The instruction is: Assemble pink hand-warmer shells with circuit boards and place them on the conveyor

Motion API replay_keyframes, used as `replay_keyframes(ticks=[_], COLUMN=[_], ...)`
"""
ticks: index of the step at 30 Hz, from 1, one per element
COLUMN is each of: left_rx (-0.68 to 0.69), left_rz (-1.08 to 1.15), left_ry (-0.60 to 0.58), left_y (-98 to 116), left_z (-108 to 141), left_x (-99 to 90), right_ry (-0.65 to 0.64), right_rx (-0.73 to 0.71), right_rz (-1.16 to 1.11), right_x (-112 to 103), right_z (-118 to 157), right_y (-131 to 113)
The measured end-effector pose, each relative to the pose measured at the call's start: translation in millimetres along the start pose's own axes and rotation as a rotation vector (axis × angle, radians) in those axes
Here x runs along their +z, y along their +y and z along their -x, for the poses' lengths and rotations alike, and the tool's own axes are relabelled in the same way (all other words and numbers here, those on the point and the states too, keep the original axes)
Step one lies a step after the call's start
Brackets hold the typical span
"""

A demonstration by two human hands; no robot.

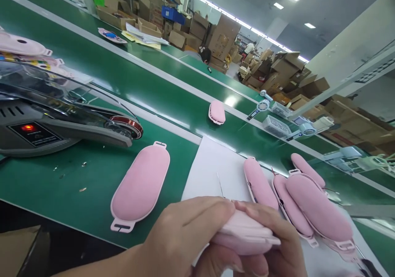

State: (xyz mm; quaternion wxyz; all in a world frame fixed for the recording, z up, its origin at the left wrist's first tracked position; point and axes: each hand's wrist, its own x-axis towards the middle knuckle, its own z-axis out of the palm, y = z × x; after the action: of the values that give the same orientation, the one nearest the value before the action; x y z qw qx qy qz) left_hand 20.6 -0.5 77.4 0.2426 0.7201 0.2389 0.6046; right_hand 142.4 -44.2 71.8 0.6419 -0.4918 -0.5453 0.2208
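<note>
Both my hands are wrapped around a pink oval padded case (247,231) at the bottom middle, above a white sheet. My left hand (188,231) presses over its top and left side. My right hand (284,231) grips its far end and right side, with fingers curled beneath. A seam runs between the two pale halves of the case. To the left, a pink oval padded piece (142,182) with strap loops lies flat on the green bench. Several similar pink pieces (321,207) rest on the sheet to the right. A thin wire (220,184) sticks up behind my hands.
A grey machine (61,129) with a clear cover and red display stands left. The white sheet (212,161) covers part of the bench. Another pink case (217,112) sits on the green belt. Beyond are small handheld fans (262,106), a clear bin (277,126) and cardboard boxes (224,36).
</note>
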Motion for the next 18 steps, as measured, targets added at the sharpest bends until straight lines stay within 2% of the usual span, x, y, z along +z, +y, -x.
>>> replay_keyframes(ticks=[4, 5, 7, 9, 13, 16, 18], left_rx=[-0.026, -0.058, -0.172, -0.312, -0.506, -0.664, -0.795], left_rz=[0.052, 0.079, 0.161, 0.284, 0.548, 0.726, 0.823], left_ry=[-0.154, -0.181, -0.156, -0.053, 0.17, 0.377, 0.529], left_y=[-2, -3, -9, -16, -31, -39, -43], left_z=[-7, -6, 0, 10, 28, 32, 32], left_x=[-11.5, -13.4, -13.8, -10.4, -6.5, -15.6, -23.8], right_ry=[-0.127, -0.14, -0.103, -0.087, -0.199, -0.148, -0.134], right_rx=[-0.116, -0.114, -0.036, 0.072, 0.154, 0.252, 0.312], right_rz=[-0.023, 0.014, 0.143, 0.267, 0.378, 0.445, 0.358], right_x=[-6, -8, -10, -11, -11, -14, -16], right_z=[-8, -10, -12, -12, -5, 1, 4], right_y=[7, 8, 9, 8, 11, 18, 23])
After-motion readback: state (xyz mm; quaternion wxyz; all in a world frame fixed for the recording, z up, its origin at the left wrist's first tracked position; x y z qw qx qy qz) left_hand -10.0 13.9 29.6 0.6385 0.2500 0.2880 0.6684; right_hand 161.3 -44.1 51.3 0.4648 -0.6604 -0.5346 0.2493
